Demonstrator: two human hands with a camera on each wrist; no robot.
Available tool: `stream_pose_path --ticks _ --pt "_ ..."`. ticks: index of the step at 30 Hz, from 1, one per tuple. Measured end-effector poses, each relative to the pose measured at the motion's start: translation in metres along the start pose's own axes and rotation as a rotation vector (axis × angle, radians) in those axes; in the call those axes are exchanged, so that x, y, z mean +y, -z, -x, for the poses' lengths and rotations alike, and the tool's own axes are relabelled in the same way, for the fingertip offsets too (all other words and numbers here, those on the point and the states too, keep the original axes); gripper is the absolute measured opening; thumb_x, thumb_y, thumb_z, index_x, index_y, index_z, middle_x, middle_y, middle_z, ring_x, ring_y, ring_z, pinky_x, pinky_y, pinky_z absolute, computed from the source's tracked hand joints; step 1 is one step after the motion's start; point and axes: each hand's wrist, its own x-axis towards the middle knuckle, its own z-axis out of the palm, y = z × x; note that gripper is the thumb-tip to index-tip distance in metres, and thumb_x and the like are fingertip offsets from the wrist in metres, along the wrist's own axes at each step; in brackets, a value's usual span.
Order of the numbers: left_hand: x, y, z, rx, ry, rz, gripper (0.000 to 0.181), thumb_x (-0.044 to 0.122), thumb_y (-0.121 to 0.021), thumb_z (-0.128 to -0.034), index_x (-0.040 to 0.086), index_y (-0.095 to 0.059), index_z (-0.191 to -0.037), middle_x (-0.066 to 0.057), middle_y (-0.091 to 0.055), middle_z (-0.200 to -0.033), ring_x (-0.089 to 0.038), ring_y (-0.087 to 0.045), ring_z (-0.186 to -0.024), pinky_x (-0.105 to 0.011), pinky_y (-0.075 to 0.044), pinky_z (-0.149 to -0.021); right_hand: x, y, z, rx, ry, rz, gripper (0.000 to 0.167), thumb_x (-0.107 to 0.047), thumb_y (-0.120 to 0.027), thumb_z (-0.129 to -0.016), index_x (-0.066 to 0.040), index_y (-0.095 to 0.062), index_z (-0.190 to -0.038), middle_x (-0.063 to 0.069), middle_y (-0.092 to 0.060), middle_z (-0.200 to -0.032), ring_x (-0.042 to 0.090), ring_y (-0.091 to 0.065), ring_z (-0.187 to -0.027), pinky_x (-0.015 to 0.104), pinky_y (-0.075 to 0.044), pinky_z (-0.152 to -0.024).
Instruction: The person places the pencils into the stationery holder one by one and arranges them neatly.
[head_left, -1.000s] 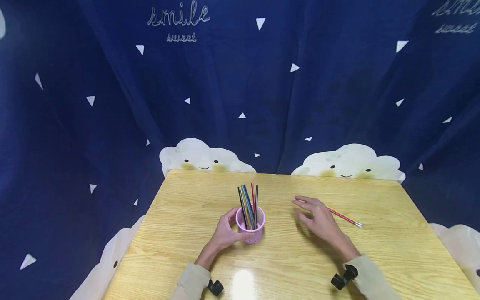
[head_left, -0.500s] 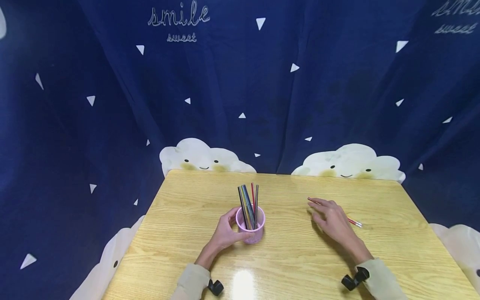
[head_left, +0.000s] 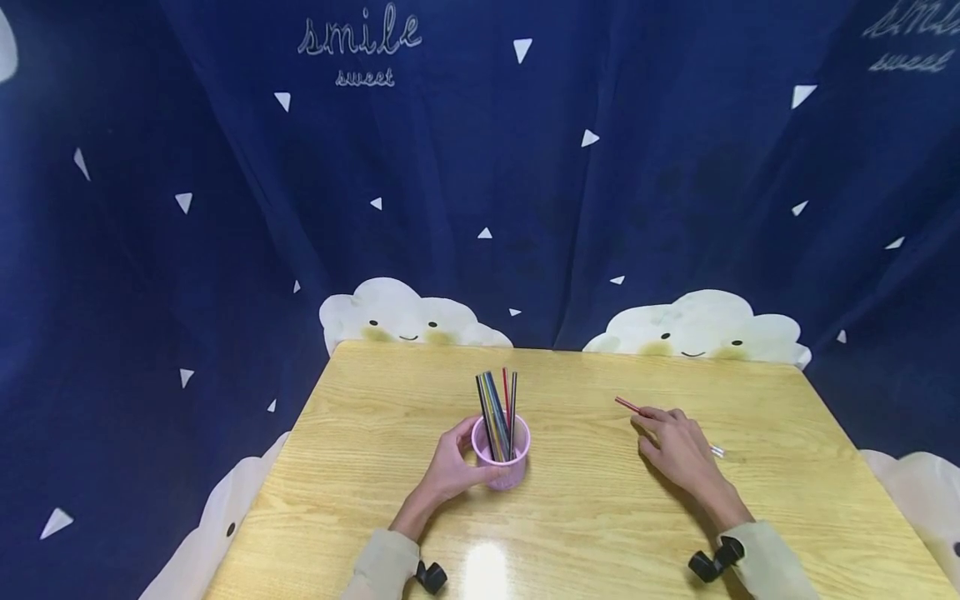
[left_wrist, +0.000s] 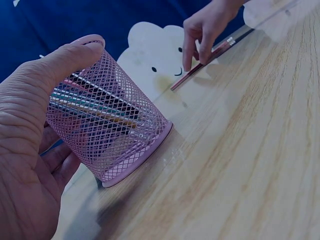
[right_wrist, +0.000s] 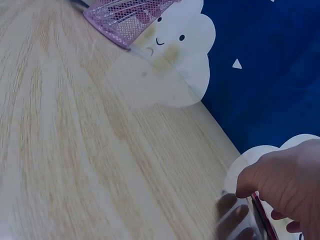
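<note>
In the head view my left hand [head_left: 453, 467] holds a pink mesh pencil cup [head_left: 512, 477] round its side; the cup stands upright on the table. Several pencils [left_wrist: 97, 107] lean inside it, seen through the mesh in the left wrist view. My right hand [head_left: 681, 450] is low over loose pencils [head_left: 627, 405] lying on the tabletop, its thumb and forefinger apart. One red tip sticks out beyond the fingers and pale ends show behind the hand. In the right wrist view the thumb is beside a dark red pencil [right_wrist: 265, 217]; the other fingers are partly hidden.
The wooden table [head_left: 570, 542] reaches back to a dark blue curtain [head_left: 480, 167] printed with white triangles and smiling clouds. A small black camera sits on each wrist.
My right hand has moved right and down onto the loose pencils, and their red tip has come into sight ahead of the fingers. My left hand and the cup have stayed put.
</note>
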Motion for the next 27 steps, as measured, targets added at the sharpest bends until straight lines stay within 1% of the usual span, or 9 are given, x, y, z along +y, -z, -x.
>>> stream_pose_path --ticks 3,9,15,20,24,27 --pt "0.0001 0.0002 -0.0005 -0.002 0.010 0.002 0.084 0.011 -0.094 -0.0702 0.007 -0.057 -0.146 -0.009 -0.070 -0.132 -0.025 -0.065 -0.119 -0.040 -0.051 -0.108 0.0015 -0.0010 0.0000 -0.007 -0.007 0.006 0.035 -0.012 -0.073 -0.090 -0.004 -0.076 -0.124 0.020 -0.069 -0.131 0.042 -0.061 -0.108 0.057 -0.050 -0.077" --pt "0.0019 0.0005 -0.0014 -0.003 0.030 0.007 0.085 0.012 -0.094 -0.0691 0.006 -0.057 -0.146 -0.009 -0.070 -0.132 -0.023 -0.065 -0.119 -0.036 -0.051 -0.107 0.0032 -0.0011 -0.0028 0.013 0.004 0.021 0.032 -0.011 -0.076 -0.088 -0.005 -0.078 -0.120 0.019 -0.071 -0.126 0.042 -0.062 -0.105 0.057 -0.050 -0.075" --pt "0.0012 0.0004 0.0006 -0.001 0.010 0.013 0.084 0.010 -0.094 -0.0697 0.003 -0.057 -0.145 -0.013 -0.070 -0.132 -0.025 -0.065 -0.119 -0.035 -0.050 -0.108 0.0017 0.0000 -0.0022 -0.023 -0.030 0.006 0.031 -0.011 -0.075 -0.090 -0.005 -0.077 -0.120 0.020 -0.071 -0.124 0.042 -0.061 -0.106 0.059 -0.049 -0.079" --pt "0.0017 0.0007 0.0025 -0.006 0.004 0.010 0.085 0.011 -0.094 -0.0693 0.004 -0.056 -0.146 -0.011 -0.069 -0.134 -0.024 -0.065 -0.121 -0.037 -0.050 -0.109 0.0011 -0.0001 -0.0014 -0.042 -0.039 -0.046 0.030 -0.011 -0.075 -0.090 -0.005 -0.078 -0.120 0.020 -0.069 -0.122 0.042 -0.062 -0.107 0.063 -0.050 -0.083" --pt "0.0014 0.0009 0.0019 -0.009 0.012 0.000 0.086 0.012 -0.094 -0.0696 0.007 -0.056 -0.147 -0.008 -0.069 -0.135 -0.024 -0.065 -0.121 -0.038 -0.050 -0.109 0.0022 0.0017 -0.0019 -0.037 -0.008 -0.090 0.026 -0.007 -0.076 -0.090 -0.003 -0.079 -0.115 0.022 -0.069 -0.119 0.042 -0.063 -0.107 0.063 -0.052 -0.086" --pt "0.0000 0.0010 0.0018 -0.008 0.018 -0.011 0.085 0.013 -0.094 -0.0699 0.008 -0.057 -0.146 -0.007 -0.070 -0.133 -0.022 -0.065 -0.119 -0.035 -0.050 -0.108 0.0036 0.0031 -0.0017 -0.042 0.026 -0.089 0.024 -0.005 -0.076 -0.089 -0.003 -0.080 -0.113 0.021 -0.070 -0.116 0.041 -0.063 -0.102 0.060 -0.053 -0.082"
